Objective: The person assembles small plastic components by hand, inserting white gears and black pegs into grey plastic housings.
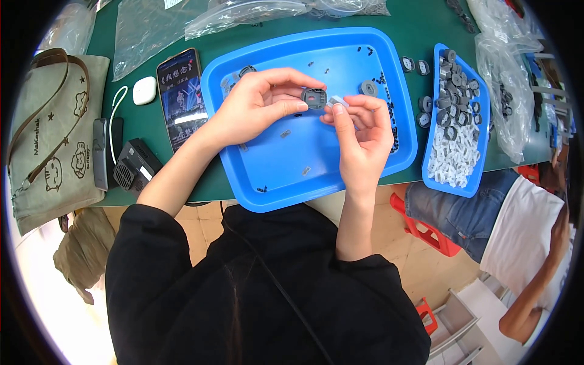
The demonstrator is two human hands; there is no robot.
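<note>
Over the big blue tray (243,176) I pinched the round grey part (314,98) between the thumb and fingertips of my left hand (255,106), its open face turned rightward, so my right hand (360,131), fingers nipped narrowly on a small clear piece (338,104), could meet it.

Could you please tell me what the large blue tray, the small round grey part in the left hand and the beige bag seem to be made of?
Large blue tray: probably moulded plastic, smooth with a soft sheen.
Round grey part: likely matt plastic; too small to be sure.
Beige bag: woven cloth like canvas, with brown straps.
</note>
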